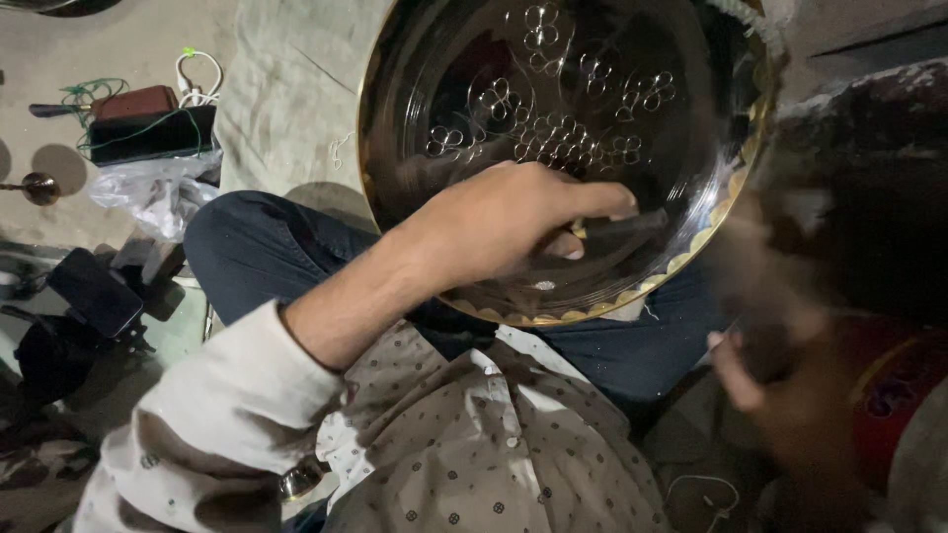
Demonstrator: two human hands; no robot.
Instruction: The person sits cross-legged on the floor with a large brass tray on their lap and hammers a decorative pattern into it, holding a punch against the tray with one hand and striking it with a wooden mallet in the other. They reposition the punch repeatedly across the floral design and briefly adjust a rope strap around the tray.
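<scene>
Brass plate (474,59), polished and engraved, propped on the lap.
Judged rigid, fairly heavy, slippery on its face; hold by the scalloped rim. Left hand (499,227) is closed around a dark punch (627,225) set on the plate; right hand (780,395) is blurred, its grip unreadable.
</scene>
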